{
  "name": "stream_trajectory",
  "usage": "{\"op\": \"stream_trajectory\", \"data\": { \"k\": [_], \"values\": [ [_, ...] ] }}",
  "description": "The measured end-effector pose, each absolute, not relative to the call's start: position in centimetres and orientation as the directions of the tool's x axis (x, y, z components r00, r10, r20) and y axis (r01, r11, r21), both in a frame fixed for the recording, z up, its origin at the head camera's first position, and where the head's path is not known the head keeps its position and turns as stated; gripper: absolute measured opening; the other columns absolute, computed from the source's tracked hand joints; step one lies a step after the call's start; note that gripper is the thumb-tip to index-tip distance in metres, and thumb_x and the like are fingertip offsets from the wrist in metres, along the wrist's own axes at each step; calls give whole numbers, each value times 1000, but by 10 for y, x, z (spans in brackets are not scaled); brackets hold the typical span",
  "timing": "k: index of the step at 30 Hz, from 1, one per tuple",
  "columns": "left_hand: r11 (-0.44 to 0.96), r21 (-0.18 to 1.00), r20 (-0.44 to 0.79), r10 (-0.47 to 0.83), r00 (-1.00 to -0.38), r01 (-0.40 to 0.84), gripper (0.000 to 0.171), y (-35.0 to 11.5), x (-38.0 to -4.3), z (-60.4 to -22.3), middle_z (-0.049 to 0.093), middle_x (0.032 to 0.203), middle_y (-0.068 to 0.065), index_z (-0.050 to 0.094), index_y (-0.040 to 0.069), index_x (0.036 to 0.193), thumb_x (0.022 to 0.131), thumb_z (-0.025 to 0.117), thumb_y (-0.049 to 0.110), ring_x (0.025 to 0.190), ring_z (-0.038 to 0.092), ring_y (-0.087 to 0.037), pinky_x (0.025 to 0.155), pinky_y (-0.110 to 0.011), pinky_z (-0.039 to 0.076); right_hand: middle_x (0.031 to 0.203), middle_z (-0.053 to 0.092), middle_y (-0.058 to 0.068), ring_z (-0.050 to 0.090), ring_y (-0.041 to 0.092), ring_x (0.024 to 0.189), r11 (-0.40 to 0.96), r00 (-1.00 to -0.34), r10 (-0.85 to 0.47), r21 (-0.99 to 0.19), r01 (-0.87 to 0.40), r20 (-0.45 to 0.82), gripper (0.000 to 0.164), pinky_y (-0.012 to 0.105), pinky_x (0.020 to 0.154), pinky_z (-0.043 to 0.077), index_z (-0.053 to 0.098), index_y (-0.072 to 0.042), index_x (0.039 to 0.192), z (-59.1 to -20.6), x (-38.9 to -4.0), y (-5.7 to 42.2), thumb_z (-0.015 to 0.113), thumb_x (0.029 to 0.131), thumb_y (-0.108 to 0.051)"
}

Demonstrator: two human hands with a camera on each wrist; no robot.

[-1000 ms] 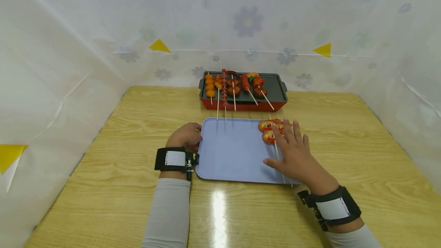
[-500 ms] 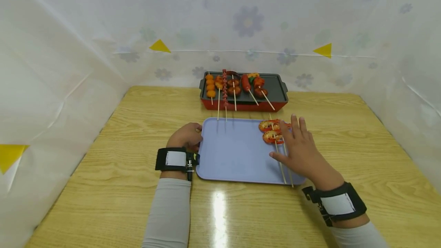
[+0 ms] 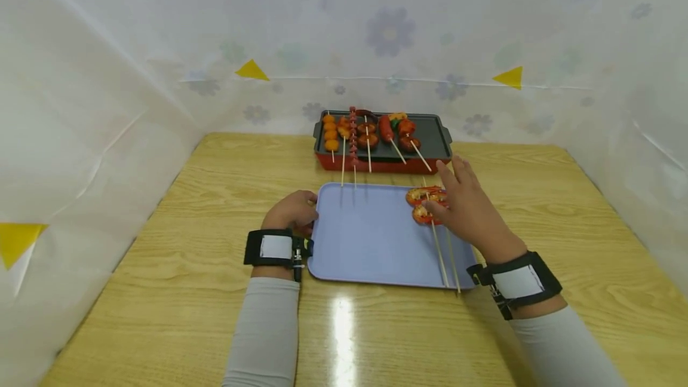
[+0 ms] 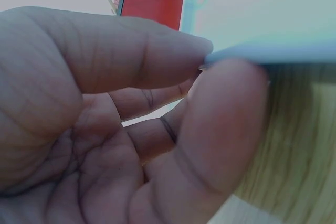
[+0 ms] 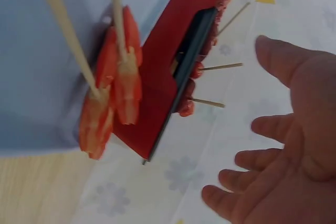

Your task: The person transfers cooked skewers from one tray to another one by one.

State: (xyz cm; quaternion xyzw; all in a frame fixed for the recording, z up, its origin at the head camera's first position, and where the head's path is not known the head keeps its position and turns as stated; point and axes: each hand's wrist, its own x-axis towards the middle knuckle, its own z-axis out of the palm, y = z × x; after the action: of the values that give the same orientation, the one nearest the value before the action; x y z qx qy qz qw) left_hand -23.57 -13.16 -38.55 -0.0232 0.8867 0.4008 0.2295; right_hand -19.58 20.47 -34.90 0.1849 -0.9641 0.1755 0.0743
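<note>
My left hand [image 3: 290,212] pinches the left edge of a pale blue-purple tray [image 3: 371,243]; the left wrist view shows the thumb [image 4: 223,124] and a finger meeting at its rim. Two shrimp skewers [image 3: 421,215] lie on the tray's right side, sticks toward me, the tips crossing the front rim. Above them my right hand [image 3: 475,214] hovers with fingers spread, holding nothing and partly hiding the shrimp in the head view. The right wrist view shows its fingers apart from the skewers' shrimp [image 5: 97,124].
Behind the tray stands a red grill [image 3: 387,166] with a black top. Several skewers lie across it: orange balls [image 3: 330,134], a red sausage [image 3: 385,128], mushroom-like brown pieces [image 3: 368,141]. A flower-patterned sheet [image 3: 333,28] hangs behind and beside the wooden table [image 3: 177,255].
My right hand has shifted right, then forward toward the grill, away from the skewer sticks. The left hand keeps its place at the tray edge; tray and skewers lie as before.
</note>
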Motion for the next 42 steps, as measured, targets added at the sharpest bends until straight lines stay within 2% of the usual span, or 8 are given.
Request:
{"op": "stream_trajectory", "data": {
  "k": [7, 9, 13, 20, 26, 35, 38, 42],
  "values": [
    [686, 697, -417, 149, -897, -210, 53, -132, -237, -386, 64, 103, -17, 47, -1, 143, 89, 52, -1, 62, 63, -20, 57, -28, 53, 150, 31, 32, 33, 50, 136, 806, -920, -278, -454, -380, 278, 64, 64, 105, 32, 37, 8, 146, -352, -229, 207, 64, 98, -24],
    [684, 697, -419, 144, -896, -216, 54, -132, -237, -386, 63, 104, -17, 47, 0, 143, 89, 52, -1, 63, 63, -21, 57, -29, 53, 145, 39, 30, 43, 48, 128, 790, -933, -250, -503, -351, 258, 60, 62, 101, 37, 39, 7, 146, -349, -238, 208, 60, 100, -26],
    [671, 702, -430, 131, -893, -239, 55, -130, -236, -387, 61, 107, -18, 46, 0, 143, 89, 52, -2, 64, 62, -21, 58, -29, 54, 137, 49, 29, 54, 45, 114, 767, -951, -218, -564, -306, 219, 55, 59, 91, 45, 42, 6, 144, -342, -253, 210, 54, 103, -28],
    [672, 706, -417, 139, -898, -224, 52, -125, -236, -390, 60, 108, -17, 47, -1, 142, 90, 52, -1, 67, 63, -22, 59, -30, 55, 132, 53, 31, 57, 45, 109, 818, -964, -223, -510, -266, 146, 52, 59, 92, 45, 48, 10, 138, -333, -270, 217, 51, 103, -27],
    [677, 698, -414, 116, -903, -233, 53, -122, -236, -387, 61, 110, -17, 48, 1, 142, 89, 52, -2, 63, 62, -20, 57, -29, 54, 129, 55, 31, 58, 44, 106, 824, -970, -205, -511, -245, 134, 47, 58, 90, 46, 51, 9, 136, -329, -279, 216, 49, 104, -26],
    [671, 693, -427, 88, -900, -264, 51, -125, -235, -388, 61, 109, -17, 50, 1, 141, 90, 51, -3, 63, 60, -21, 55, -28, 52, 122, 58, 24, 60, 34, 102, 679, -991, -126, -732, -58, -38, 50, 49, 88, 51, 50, 2, 136, -333, -291, 204, 46, 105, -36],
    [677, 689, -422, 85, -902, -259, 51, -126, -235, -388, 61, 109, -17, 50, 1, 141, 90, 51, -3, 62, 61, -20, 54, -28, 52, 116, 59, 21, 59, 31, 95, 670, -993, -113, -741, -45, -42, 47, 48, 84, 51, 51, 3, 133, -335, -293, 200, 46, 105, -34],
    [681, 685, -425, 85, -901, -259, 53, -128, -236, -389, 61, 111, -16, 49, 1, 142, 89, 51, -3, 63, 61, -20, 55, -28, 53, 102, 58, 17, 56, 28, 81, 694, -993, -114, -718, -53, -37, 41, 42, 71, 48, 55, 2, 128, -339, -297, 198, 48, 104, -31]
  ]
}}
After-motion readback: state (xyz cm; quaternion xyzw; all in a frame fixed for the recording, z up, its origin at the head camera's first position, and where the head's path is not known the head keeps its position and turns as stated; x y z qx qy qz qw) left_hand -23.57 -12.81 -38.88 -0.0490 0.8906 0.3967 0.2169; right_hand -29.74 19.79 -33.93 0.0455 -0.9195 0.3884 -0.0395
